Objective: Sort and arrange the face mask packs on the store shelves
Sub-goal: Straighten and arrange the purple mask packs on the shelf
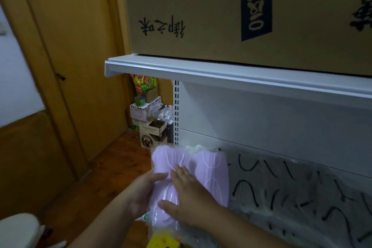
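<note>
A clear pack of pale purple face masks (167, 159) lies at the left end of the lower shelf. My left hand (143, 191) grips its left edge, thumb on top. My right hand (187, 193) lies flat on the pack with straight fingers. A second purple pack (213, 175) sits right beside it. Further right, several clear packs of grey masks with black ear loops (291, 193) cover the shelf. A yellow pack (163, 240) shows below my hands.
A white upper shelf (221, 72) juts out overhead and bears a big cardboard box (201, 10). Small boxes and bottles (153, 119) are stacked on the wooden floor left of the shelving. A wooden door (70, 46) stands to the left.
</note>
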The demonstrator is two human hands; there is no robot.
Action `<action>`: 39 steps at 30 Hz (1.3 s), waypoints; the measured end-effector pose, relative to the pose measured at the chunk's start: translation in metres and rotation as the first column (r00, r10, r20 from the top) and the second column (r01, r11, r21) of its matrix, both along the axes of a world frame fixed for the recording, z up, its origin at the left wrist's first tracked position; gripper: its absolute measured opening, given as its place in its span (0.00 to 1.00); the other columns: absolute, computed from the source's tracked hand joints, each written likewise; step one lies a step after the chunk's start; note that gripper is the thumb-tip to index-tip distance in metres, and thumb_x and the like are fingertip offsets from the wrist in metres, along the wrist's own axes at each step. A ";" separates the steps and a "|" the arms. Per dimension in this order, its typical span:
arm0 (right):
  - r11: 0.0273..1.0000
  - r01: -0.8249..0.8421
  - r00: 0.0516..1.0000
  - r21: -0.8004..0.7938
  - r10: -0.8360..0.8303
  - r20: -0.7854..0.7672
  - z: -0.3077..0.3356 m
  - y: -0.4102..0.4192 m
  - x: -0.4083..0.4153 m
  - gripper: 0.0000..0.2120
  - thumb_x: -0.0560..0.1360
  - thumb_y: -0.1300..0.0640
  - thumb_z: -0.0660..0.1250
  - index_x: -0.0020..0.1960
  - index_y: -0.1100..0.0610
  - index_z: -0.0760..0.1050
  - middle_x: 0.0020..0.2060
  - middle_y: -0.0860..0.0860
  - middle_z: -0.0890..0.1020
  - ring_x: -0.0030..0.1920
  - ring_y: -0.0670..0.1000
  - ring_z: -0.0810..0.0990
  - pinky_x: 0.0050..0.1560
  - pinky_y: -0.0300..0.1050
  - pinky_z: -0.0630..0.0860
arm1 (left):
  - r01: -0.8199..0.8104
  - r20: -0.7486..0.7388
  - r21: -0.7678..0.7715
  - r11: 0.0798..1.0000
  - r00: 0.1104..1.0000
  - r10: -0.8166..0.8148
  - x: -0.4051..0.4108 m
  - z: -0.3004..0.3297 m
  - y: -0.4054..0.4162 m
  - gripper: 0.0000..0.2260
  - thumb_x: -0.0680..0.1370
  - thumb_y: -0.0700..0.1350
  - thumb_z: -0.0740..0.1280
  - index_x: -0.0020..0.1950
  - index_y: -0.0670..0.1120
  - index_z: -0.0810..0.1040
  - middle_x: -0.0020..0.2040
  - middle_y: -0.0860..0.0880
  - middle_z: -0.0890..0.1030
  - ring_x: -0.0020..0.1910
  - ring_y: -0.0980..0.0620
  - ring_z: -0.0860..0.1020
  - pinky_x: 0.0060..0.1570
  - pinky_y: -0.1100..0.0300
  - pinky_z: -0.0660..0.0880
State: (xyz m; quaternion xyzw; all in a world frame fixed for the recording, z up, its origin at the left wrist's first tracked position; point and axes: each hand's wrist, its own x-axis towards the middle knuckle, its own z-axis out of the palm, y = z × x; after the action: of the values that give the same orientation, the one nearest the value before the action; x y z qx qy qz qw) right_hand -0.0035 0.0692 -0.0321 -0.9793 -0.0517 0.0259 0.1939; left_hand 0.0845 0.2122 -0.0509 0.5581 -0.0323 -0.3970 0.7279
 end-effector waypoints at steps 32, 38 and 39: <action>0.996 0.059 0.998 0.065 -0.061 0.026 0.021 -0.007 0.010 0.43 0.73 0.33 0.61 0.78 0.49 0.46 0.78 0.46 0.48 0.77 0.47 0.48 0.72 0.45 0.51 | -0.061 -0.140 -0.068 0.996 0.989 0.051 0.003 0.026 -0.009 0.25 0.79 0.59 0.58 0.62 0.40 0.77 0.57 0.34 0.81 0.54 0.36 0.81 0.50 0.44 0.79; 0.998 0.045 0.998 0.033 -0.047 0.051 0.014 0.015 0.025 0.48 0.72 0.29 0.58 0.78 0.51 0.38 0.77 0.47 0.36 0.74 0.46 0.31 0.74 0.48 0.38 | -0.106 -0.134 -0.029 0.994 0.986 0.101 0.001 0.027 0.008 0.20 0.74 0.49 0.66 0.62 0.38 0.78 0.53 0.33 0.82 0.52 0.35 0.81 0.57 0.42 0.76; 0.994 0.080 0.995 0.079 -0.085 0.061 0.013 0.018 0.027 0.47 0.72 0.30 0.58 0.78 0.50 0.38 0.77 0.46 0.36 0.75 0.46 0.32 0.74 0.47 0.39 | -0.121 -0.129 -0.002 0.993 0.984 0.119 0.002 0.027 0.012 0.21 0.75 0.46 0.65 0.64 0.37 0.75 0.55 0.33 0.81 0.53 0.34 0.80 0.58 0.41 0.75</action>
State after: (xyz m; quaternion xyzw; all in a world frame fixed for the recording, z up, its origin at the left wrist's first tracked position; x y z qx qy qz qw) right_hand 0.0231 0.0876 -0.0187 -0.9728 -0.0182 -0.0154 0.2303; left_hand 0.0866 0.2242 -0.0244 0.5285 0.0465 -0.3875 0.7539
